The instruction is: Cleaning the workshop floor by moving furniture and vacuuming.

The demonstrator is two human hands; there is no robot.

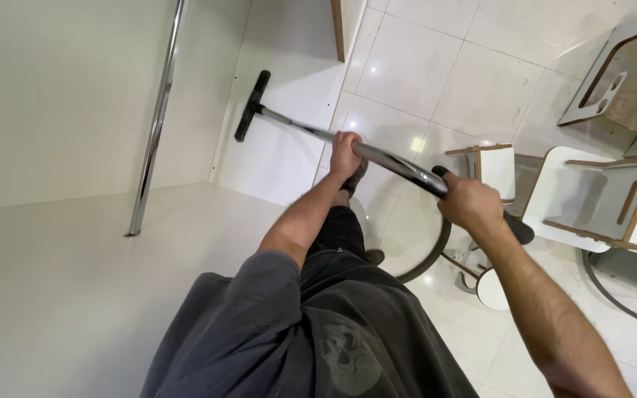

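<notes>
I hold a vacuum cleaner's chrome wand [388, 158] with both hands. My left hand [344, 153] grips the metal tube partway down. My right hand [470, 200] grips the black handle end, from which a dark hose [433, 258] curves down. The tube runs up and left to the black floor nozzle [251, 105], which rests on the white bottom panel [282, 155] inside an open white cabinet.
A chrome rail [155, 125] stands in the cabinet at left. A white shelf surface [75, 280] lies below it. Small white and wood children's chairs [606, 199] stand on the glossy tiled floor [422, 74] at right; another wooden piece [621, 74] is top right.
</notes>
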